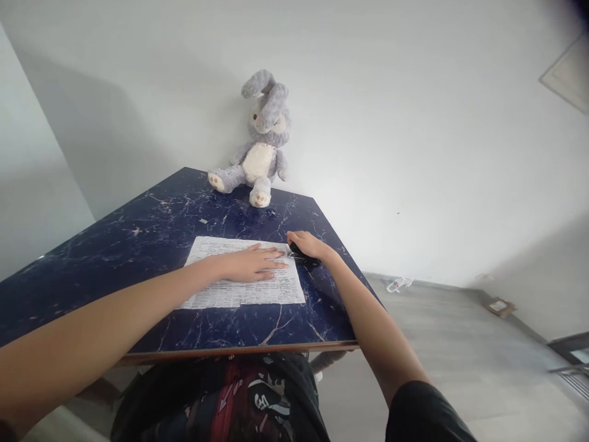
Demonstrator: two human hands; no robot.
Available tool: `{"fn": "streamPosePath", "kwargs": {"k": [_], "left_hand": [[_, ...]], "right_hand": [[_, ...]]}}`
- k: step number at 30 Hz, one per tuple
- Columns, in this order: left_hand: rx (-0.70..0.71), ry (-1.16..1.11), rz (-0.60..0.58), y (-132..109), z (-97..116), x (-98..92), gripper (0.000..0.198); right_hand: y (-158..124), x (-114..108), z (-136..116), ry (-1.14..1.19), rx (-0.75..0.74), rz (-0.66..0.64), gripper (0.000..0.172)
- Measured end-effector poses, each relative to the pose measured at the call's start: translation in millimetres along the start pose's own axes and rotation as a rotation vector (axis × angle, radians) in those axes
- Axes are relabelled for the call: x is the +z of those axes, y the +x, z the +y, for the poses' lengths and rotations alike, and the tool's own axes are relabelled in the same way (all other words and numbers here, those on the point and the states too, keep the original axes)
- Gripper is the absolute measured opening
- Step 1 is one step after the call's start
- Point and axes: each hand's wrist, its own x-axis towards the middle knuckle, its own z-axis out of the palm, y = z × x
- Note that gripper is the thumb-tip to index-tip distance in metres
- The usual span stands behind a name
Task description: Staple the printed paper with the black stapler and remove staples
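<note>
A sheet of paper (pixel 271 296) covered in dense print lies on the dark blue marbled table (pixel 156 221). Flat on top of it is my left hand (pixel 253 264), fingers stretched out and spread toward the right edge. At that edge my right hand (pixel 309 244) is closed over a black stapler (pixel 309 260). Its metal front end meets the paper's right side, close to my left fingertips. Part of the stapler is hidden under my right palm.
A grey plush rabbit (pixel 264 153) sits at the table's back edge against the white wall (pixel 391 123). A small pale scrap (pixel 203 221) lies on the tabletop. On the floor to the right are a clear plastic item (pixel 399 284) and a small cardboard box (pixel 499 306).
</note>
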Motion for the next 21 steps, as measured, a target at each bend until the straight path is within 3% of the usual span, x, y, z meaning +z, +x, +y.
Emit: {"fn": "streamPosePath", "kwargs": {"k": [7, 15, 21], "left_hand": [[-0.007, -0.02, -0.095, -3.0, -1.9, -1.4, 0.051], [-0.038, -0.075, -0.068, -3.0, 2.4, -3.7, 0.049], [-0.039, -0.116, -0.029, -2.0, 7.3, -5.3, 0.047]], "right_hand": [[2.0, 5.8, 0.9, -0.085, -0.038, 0.012, 0.056], [-3.0, 5.6, -11.6, -0.204, -0.052, -0.02, 0.054], [-4.9, 7.5, -13.6, -0.218, -0.005, -0.053, 0.071]]}}
